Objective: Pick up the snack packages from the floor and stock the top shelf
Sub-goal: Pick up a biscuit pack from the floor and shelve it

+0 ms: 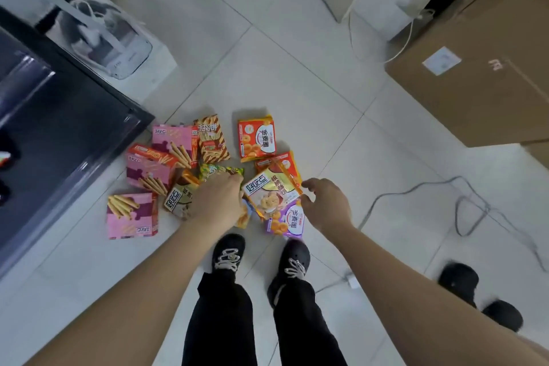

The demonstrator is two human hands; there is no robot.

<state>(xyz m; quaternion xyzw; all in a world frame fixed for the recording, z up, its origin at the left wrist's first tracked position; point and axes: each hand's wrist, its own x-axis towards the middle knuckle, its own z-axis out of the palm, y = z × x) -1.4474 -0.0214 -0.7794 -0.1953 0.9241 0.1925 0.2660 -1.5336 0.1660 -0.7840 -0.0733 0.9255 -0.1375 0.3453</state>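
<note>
Several snack packages lie in a heap on the tiled floor in front of my shoes. Among them are three pink biscuit-stick boxes, a striped bag, an orange bag, a purple bag and a green bag. A cream-and-yellow bag sits tilted on top of the purple one. My left hand is curled over the heap, its fingers closed on this bag's left edge. My right hand hovers at the bag's right edge with fingers spread, holding nothing.
A black cabinet stands at the left, with a white bag on a white box behind it. A large cardboard box fills the upper right. Grey cables trail across the floor at right, near black slippers.
</note>
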